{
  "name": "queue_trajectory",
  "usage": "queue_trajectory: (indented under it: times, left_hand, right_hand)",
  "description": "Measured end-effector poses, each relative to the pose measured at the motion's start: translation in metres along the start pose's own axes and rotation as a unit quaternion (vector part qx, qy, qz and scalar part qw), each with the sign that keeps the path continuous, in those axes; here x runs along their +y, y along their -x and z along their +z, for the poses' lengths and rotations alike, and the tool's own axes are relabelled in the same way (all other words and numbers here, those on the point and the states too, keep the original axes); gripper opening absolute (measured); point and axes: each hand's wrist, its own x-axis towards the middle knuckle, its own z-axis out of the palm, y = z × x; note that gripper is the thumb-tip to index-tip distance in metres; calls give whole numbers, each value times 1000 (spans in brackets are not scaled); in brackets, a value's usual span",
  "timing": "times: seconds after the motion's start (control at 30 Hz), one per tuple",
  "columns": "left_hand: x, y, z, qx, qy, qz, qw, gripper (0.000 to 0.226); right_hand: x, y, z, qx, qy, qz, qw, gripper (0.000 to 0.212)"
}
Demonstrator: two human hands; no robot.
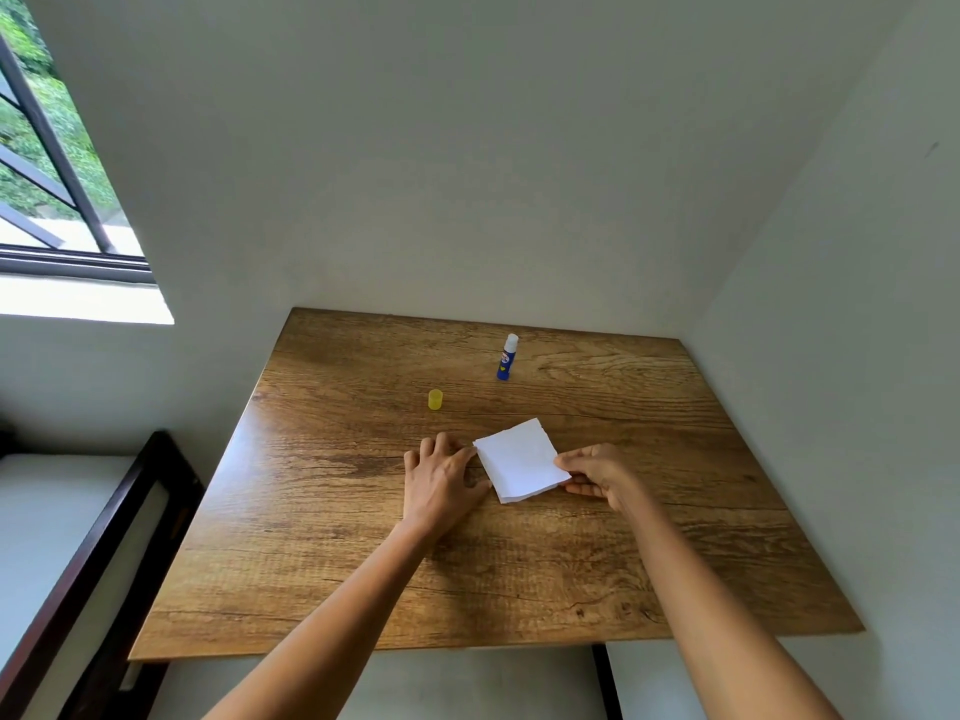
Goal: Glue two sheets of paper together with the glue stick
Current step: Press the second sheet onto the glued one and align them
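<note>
Two bare forearms nearest the lens, reaching in over the near edge of the tabletop (363,589) toward the paper sheets (519,459). Sheets stacked, top one roughly squared over the lower, lying flat near the tabletop's middle; lower edges peeking out along the near side. Right hand (597,472) at the sheets' right edge, grip closed in a pinch on that edge, thumb on top. Left hand (441,480) just left of the sheets, flat on the wood, fingers spread and relaxed, holding nothing; thumb tip reaching toward the near-left corner, contact too fine to tell. Glue stick (507,357) upright and uncapped, well beyond the sheets toward the back wall; yellow cap (435,399) standing beyond and left of the sheets, apart from both.

Likely step: seating the top sheet on the lower. Best done by matching one corner first, anchoring it with the flat left hand, then smoothing outward from that anchor toward the pinched side, pressing firmly along the edges so no corner lifts. Worth avoiding: sliding the top sheet, which would probably smear glue or skew the stack.

Plenty of bare wood on every side of the sheets; walls close behind and right of the tabletop; a bed frame (104,537) well off to the sheets' left, below the tabletop.
</note>
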Motion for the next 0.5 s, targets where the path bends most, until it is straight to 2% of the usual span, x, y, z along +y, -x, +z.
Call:
queue_trajectory:
  times: [0.5]
  left_hand:
    - [2,1,-4,-27,-3,0,1000,62]
  right_hand:
    - [3,-5,3,16,15,-18,1000,20]
